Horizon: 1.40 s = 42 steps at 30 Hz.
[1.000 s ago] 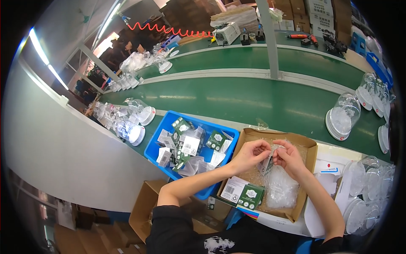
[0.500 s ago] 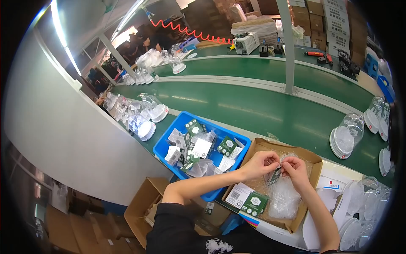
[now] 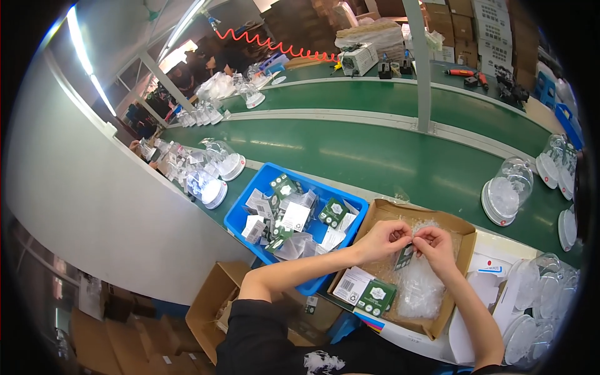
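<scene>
Over an open cardboard tray (image 3: 467, 250), my left hand (image 3: 386, 241) and my right hand (image 3: 436, 249) meet fingertip to fingertip. Both are closed in a pinch at the top of a small clear plastic bag with a green printed card (image 3: 404, 257) hanging below them. The fingers partly hide the bag's upper edge. Right under my right hand lies a pile of clear plastic bags (image 3: 420, 294) in the tray. At the tray's near left corner sit a green card (image 3: 377, 297) and a white card with a barcode (image 3: 351, 285), side by side.
A blue bin (image 3: 249, 191) of bagged green and white cards stands left of the tray. Clear domes on white bases (image 3: 507, 195) stand on the green conveyor belt (image 3: 350, 147) and at both sides. An open cardboard box (image 3: 206, 306) is at lower left.
The view has shifted slightly. My hands keep their pinch at the bag's top, and the hanging card has turned a little. At far left, another person's hand now shows by the domes.
</scene>
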{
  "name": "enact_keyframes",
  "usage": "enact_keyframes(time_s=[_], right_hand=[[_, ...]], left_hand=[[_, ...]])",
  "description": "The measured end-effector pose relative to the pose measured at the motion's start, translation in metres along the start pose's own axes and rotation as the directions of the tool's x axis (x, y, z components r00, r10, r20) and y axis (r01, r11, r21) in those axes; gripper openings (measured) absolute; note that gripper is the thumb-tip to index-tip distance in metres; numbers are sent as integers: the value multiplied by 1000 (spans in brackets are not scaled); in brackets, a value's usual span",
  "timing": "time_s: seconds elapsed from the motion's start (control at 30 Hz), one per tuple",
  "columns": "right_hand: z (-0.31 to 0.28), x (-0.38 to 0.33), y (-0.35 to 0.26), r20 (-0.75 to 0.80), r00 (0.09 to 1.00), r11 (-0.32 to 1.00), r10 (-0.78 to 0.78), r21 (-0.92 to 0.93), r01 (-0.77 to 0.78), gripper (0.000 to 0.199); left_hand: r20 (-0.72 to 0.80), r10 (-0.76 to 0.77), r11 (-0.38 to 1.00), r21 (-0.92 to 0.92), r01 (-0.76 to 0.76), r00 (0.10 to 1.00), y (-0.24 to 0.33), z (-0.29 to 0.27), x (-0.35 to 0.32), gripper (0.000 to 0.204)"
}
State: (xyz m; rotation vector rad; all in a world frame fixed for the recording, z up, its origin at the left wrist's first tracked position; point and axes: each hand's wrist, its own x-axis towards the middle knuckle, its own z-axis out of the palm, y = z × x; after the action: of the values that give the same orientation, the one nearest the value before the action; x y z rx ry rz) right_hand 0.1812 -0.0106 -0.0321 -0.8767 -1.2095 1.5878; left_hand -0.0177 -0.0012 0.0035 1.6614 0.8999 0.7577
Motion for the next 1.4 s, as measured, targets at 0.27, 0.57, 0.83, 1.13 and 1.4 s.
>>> enact_keyframes(time_s=[0.27,0.57,0.83,1.13,1.4], right_hand=[[3,-3,-7,-17,1000,994,-8,-109,7,5],[2,-7,-1,-24,996,970,-88,-230,80,5],[-1,-2,0,-113,993,999,-18,-41,14,8],[-3,1,5,-129,991,998,-46,-58,38,10],[0,10,-34,37,999,972,0,-237,9,12]], left_hand=[[-55,77,996,42,-75,995,0,3,1,12],[-25,105,991,88,-102,994,3,5,2,12],[-216,248,969,45,-244,944,27,-2,0,26],[607,681,728,-624,-284,410,204,-3,-52,112],[272,751,432,-891,-136,602,216,49,-78,74]])
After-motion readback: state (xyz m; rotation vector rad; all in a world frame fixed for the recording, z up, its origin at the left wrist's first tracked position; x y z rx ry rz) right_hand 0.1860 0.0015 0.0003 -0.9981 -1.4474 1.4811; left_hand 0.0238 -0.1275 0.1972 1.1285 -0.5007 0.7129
